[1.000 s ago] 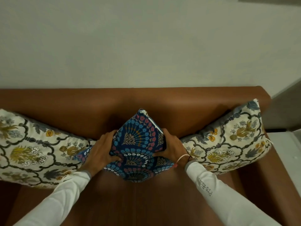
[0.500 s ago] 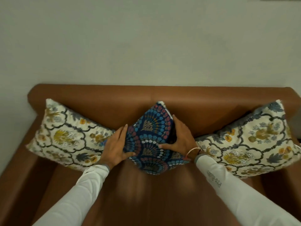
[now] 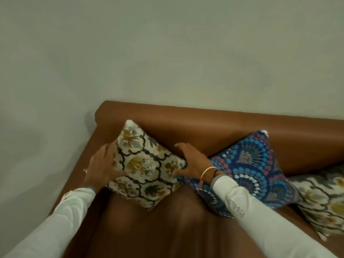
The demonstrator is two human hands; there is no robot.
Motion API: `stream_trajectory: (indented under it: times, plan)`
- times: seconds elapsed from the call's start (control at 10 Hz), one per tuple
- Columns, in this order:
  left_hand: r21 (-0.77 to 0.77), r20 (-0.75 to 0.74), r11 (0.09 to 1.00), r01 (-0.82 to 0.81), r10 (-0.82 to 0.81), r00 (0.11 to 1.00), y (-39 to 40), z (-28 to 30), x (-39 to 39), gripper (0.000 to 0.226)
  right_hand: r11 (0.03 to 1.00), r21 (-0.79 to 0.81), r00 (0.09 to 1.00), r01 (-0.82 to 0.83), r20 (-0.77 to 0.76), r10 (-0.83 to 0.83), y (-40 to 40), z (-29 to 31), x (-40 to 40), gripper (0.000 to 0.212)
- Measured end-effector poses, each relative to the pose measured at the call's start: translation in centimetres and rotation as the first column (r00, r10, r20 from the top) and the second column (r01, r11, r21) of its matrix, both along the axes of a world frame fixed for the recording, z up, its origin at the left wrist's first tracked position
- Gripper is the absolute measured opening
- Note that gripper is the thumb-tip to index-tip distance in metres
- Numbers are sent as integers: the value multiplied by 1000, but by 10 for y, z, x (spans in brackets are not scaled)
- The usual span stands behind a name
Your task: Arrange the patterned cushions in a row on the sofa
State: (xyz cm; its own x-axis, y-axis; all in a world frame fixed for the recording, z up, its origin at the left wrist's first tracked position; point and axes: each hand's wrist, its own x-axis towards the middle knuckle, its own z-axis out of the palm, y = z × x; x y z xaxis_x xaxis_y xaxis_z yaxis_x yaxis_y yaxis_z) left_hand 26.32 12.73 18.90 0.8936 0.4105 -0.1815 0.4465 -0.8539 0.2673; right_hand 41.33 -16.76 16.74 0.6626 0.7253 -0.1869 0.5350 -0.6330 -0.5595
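- Head view is showing you the cream floral cushion [image 3: 145, 164] standing on one corner against the sofa [image 3: 204, 120] backrest, at the far left end of the seat, one diagonal running up toward the backrest.
- You are bracketing it: your left hand [image 3: 101, 164] is lying flat and spread against its left edge, your right hand [image 3: 191, 161] is pressing open-palmed on its right corner. Neither is curling closed around the fabric.
- The cushion is sitting directly between your hands, so both are equally near; any nudge is going sideways along the backrest.
- The blue fan-patterned cushion [image 3: 251, 168] is leaning just to the right, its lower left corner touching the cream one under your right wrist.
- A second floral cushion [image 3: 323, 198] is lying beyond it at the frame's right edge, partly cut off.
- No containers are appearing anywhere.
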Motion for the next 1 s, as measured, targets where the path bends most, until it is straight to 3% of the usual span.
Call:
stream_trajectory:
  times: [0.1, 0.2, 0.3, 0.4, 0.5, 0.7, 0.9, 1.0]
  plan:
    - [-194, -101, 972, 135, -157, 982, 56, -16, 3, 150, 995, -101, 994, 17, -104, -28, 61, -21, -5, 114]
    - [-315, -120, 927, 205, -253, 960, 79, -40, 16, 146, 981, -179, 985, 75, -141, -101, 100, -41, -8, 135]
    - [-294, -44, 926, 237, -261, 964, 78, -55, 35, 139, 967, -166, 968, 195, -125, -217, 117, -51, -9, 130]
    - [-275, -3, 915, 296, -309, 951, 82, -61, 46, 129, 956, -99, 955, 275, -86, -284, 124, -55, -12, 104]
    - [-248, 19, 900, 358, -365, 931, 89, -59, 52, 111, 949, -56, 948, 309, -66, -312, 128, -55, -16, 91]
    - [-142, 95, 887, 440, -430, 898, 85, -51, 58, 103, 919, 79, 919, 387, -122, -376, 122, -47, -29, 90]
    - [-104, 39, 926, 364, -362, 931, 81, -44, 40, 120, 972, -90, 975, 219, -20, -222, 119, -28, -29, 116]
    - [61, 41, 931, 359, -362, 931, 64, -23, 20, 124, 963, -214, 973, 164, 195, -122, 100, -2, -27, 124]
